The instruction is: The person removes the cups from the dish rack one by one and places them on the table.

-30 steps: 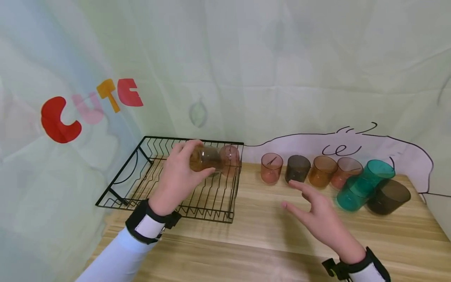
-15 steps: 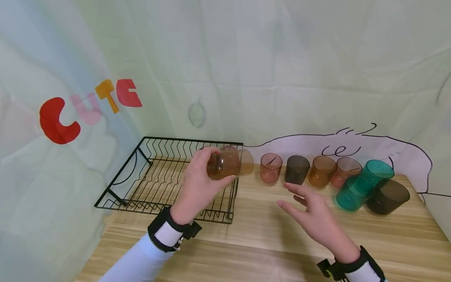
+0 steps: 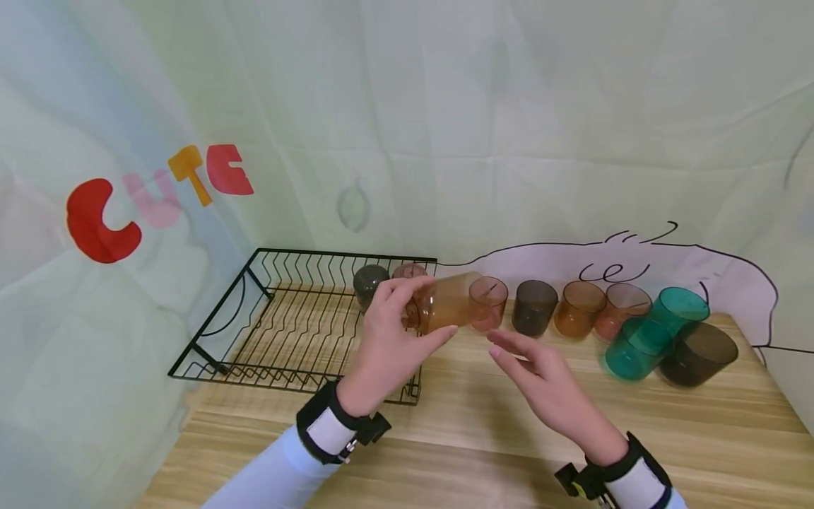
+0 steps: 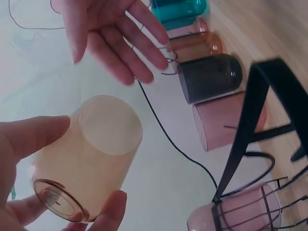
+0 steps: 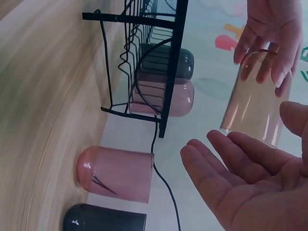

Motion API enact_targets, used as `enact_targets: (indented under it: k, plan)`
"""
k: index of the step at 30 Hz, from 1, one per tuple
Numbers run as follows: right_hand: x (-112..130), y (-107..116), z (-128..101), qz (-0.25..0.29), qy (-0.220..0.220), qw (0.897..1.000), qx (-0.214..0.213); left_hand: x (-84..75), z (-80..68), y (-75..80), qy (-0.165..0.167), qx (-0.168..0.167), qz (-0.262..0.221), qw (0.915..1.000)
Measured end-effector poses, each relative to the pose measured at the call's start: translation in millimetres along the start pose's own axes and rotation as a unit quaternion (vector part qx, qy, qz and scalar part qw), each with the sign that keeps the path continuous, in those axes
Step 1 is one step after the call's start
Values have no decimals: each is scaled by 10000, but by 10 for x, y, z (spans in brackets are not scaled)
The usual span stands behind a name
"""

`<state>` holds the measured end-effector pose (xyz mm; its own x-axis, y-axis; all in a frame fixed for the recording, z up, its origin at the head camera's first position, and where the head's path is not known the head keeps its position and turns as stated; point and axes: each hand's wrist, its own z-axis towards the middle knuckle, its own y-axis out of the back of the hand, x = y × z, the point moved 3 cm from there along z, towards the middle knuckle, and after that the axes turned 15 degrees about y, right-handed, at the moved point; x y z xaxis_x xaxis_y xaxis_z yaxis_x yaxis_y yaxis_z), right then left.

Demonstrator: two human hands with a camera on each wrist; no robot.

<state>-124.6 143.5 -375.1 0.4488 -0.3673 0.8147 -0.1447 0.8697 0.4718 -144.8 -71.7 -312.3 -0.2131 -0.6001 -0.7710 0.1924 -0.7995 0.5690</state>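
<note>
My left hand [image 3: 394, 339] grips a clear amber glass [image 3: 448, 300] near its base, tilted on its side with the mouth toward the right. In the left wrist view the thumb and fingers wrap the amber glass [image 4: 91, 154]. My right hand [image 3: 540, 382] is just right of the glass's mouth, fingers extended and holding nothing. In the right wrist view its fingertips [image 5: 216, 137] lie right by the rim. A dark grey glass [image 3: 370, 286] and a pink glass [image 3: 409, 272] stand upside down in the black wire rack [image 3: 292, 385], partly hidden behind my left hand.
Along the back right of the wooden table [image 3: 483, 445] stand upright glasses: pink [image 3: 488, 314], dark grey [image 3: 534, 309], amber [image 3: 580, 311], another pink [image 3: 620, 311], teal [image 3: 636, 353] and brown [image 3: 698, 357]. A printed curtain [image 3: 509, 141] hangs close behind the table.
My left hand has carried the amber glass rightward from over the rack, turning its mouth further right. My right hand has shifted left toward it. The grey glass in the rack is now uncovered.
</note>
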Motion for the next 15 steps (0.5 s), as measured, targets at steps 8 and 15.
enact_targets:
  k: [8,15]
  plan:
    - [-32,-31,70,118,-77,9997,217,-25,-54,-106,-98,265,-139,9995]
    - [-32,-16,80,387,-97,9991,122,-12,-67,-145,-141,363,19,9992]
